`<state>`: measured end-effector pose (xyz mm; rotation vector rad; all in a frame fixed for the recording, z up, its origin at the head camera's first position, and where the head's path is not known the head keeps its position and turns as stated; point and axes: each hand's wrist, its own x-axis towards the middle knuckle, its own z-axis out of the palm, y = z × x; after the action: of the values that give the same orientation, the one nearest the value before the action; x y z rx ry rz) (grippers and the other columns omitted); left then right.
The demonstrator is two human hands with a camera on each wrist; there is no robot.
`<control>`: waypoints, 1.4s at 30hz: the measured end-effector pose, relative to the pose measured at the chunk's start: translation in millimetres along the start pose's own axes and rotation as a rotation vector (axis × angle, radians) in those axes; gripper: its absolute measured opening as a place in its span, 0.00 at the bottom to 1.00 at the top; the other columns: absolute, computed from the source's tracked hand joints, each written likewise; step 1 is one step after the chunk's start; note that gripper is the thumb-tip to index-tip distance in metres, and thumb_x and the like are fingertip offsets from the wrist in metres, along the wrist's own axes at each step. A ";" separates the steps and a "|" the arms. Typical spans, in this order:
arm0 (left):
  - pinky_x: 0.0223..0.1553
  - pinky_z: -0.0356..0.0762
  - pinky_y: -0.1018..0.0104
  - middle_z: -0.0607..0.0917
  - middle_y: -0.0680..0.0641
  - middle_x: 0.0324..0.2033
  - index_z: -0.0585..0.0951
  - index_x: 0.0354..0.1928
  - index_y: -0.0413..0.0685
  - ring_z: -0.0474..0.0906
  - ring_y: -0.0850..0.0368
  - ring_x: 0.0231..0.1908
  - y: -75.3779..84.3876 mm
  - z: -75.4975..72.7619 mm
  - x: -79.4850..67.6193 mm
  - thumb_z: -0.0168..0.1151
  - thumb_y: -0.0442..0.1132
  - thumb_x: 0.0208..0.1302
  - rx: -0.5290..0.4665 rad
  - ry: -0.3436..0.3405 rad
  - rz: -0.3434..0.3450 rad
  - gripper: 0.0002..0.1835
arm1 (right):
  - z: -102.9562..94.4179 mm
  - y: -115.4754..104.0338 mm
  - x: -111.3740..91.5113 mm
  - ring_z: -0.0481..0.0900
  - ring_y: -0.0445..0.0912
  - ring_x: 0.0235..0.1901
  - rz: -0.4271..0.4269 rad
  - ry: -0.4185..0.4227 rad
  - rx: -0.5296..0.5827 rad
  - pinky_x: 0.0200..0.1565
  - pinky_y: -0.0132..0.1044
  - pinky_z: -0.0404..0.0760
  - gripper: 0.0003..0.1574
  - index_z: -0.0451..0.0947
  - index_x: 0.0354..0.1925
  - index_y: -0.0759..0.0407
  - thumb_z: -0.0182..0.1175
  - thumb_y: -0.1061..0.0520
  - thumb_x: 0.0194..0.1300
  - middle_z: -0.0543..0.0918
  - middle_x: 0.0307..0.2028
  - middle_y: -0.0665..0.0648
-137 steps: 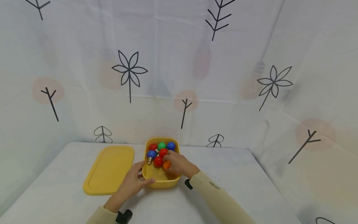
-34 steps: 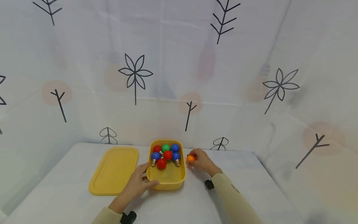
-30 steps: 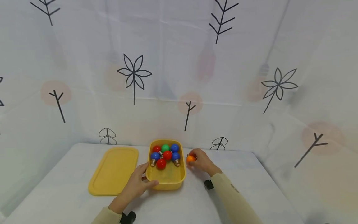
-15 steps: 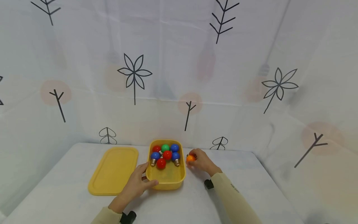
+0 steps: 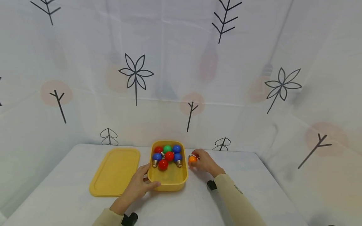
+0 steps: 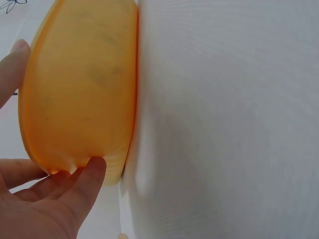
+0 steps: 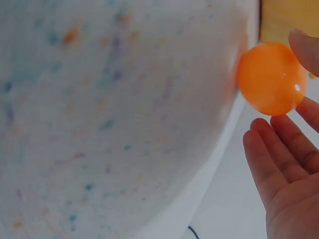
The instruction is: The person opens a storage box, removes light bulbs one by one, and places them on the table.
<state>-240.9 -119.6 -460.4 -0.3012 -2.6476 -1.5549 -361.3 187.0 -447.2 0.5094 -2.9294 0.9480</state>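
A yellow plastic box stands on the table, holding several red, blue and green light bulbs towards its far end. My left hand grips the box's near left corner, thumb along the near side and fingers on the left wall; in the left wrist view the fingertips press against that wall. Just right of the box, my right hand pinches an orange light bulb low at the table surface. In the right wrist view the thumb and index finger meet the bulb's side, while the other fingers extend below it. Its base is mostly hidden there.
A flat yellow lid lies on the table left of the box. The white table ends at a patterned cloth hanging behind it.
Compared with the oldest frame, my right hand has moved out of the box to its right side with the orange bulb. Over the last second, both hands have stayed nearly still.
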 end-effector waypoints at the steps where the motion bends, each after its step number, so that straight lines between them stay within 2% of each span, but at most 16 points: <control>1: 0.55 0.76 0.58 0.67 0.40 0.64 0.62 0.70 0.43 0.68 0.45 0.61 -0.2 0.1 0.0 0.75 0.52 0.49 0.000 0.001 0.000 0.49 | -0.7 -0.1 0.0 0.73 0.52 0.47 0.015 0.000 0.006 0.52 0.48 0.77 0.30 0.76 0.54 0.60 0.70 0.52 0.55 0.77 0.49 0.56; 5: 0.55 0.76 0.58 0.68 0.40 0.64 0.63 0.70 0.44 0.68 0.46 0.60 -0.5 0.3 0.2 0.75 0.52 0.49 0.002 0.006 0.002 0.49 | -4.8 -2.8 0.6 0.73 0.55 0.50 0.009 0.014 0.026 0.54 0.51 0.76 0.30 0.75 0.55 0.58 0.70 0.51 0.56 0.76 0.50 0.58; 10: 0.55 0.77 0.58 0.68 0.40 0.64 0.63 0.70 0.43 0.68 0.46 0.60 -0.2 -0.1 -0.3 0.75 0.54 0.47 -0.007 0.007 0.006 0.50 | -9.1 -11.9 1.2 0.73 0.58 0.52 -0.085 0.046 0.040 0.55 0.51 0.75 0.27 0.76 0.53 0.58 0.70 0.52 0.56 0.76 0.50 0.59; 15: 0.55 0.76 0.57 0.68 0.40 0.64 0.63 0.70 0.43 0.68 0.46 0.60 0.5 0.2 -0.9 0.75 0.54 0.48 -0.004 0.008 0.009 0.50 | -11.1 -25.9 2.3 0.72 0.56 0.52 -0.136 0.052 0.041 0.56 0.49 0.75 0.28 0.76 0.54 0.57 0.70 0.51 0.56 0.76 0.51 0.58; 25: 0.55 0.77 0.58 0.68 0.39 0.63 0.63 0.70 0.40 0.68 0.44 0.60 0.3 0.3 -0.2 0.75 0.49 0.50 -0.014 0.011 0.035 0.48 | -5.4 -52.0 6.7 0.71 0.58 0.54 -0.205 -0.036 0.048 0.57 0.50 0.75 0.29 0.74 0.55 0.61 0.70 0.52 0.57 0.73 0.53 0.58; 32: 0.54 0.77 0.59 0.68 0.39 0.63 0.63 0.69 0.40 0.68 0.44 0.60 0.8 -1.3 -1.0 0.74 0.49 0.51 -0.025 0.011 0.037 0.47 | 4.0 -67.0 14.2 0.72 0.56 0.54 -0.272 -0.095 -0.017 0.60 0.49 0.72 0.29 0.74 0.56 0.62 0.69 0.53 0.59 0.73 0.54 0.60; 37: 0.54 0.77 0.58 0.67 0.38 0.64 0.62 0.70 0.41 0.68 0.44 0.60 0.4 -1.7 -0.9 0.74 0.50 0.51 -0.018 0.006 0.034 0.48 | 9.4 -74.4 19.6 0.71 0.55 0.54 -0.273 -0.144 -0.046 0.61 0.48 0.72 0.30 0.73 0.58 0.60 0.68 0.53 0.59 0.72 0.55 0.61; 42: 0.54 0.77 0.58 0.67 0.38 0.64 0.62 0.70 0.39 0.68 0.43 0.60 -0.2 -1.2 -0.5 0.74 0.49 0.51 -0.034 -0.001 0.041 0.47 | 14.1 -77.2 25.0 0.71 0.56 0.56 -0.243 -0.183 -0.046 0.61 0.46 0.73 0.29 0.73 0.57 0.56 0.69 0.53 0.59 0.71 0.57 0.56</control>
<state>-240.5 -120.8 -460.0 -0.3556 -2.6008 -1.5892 -359.7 112.6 -412.0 0.9717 -2.9423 0.8428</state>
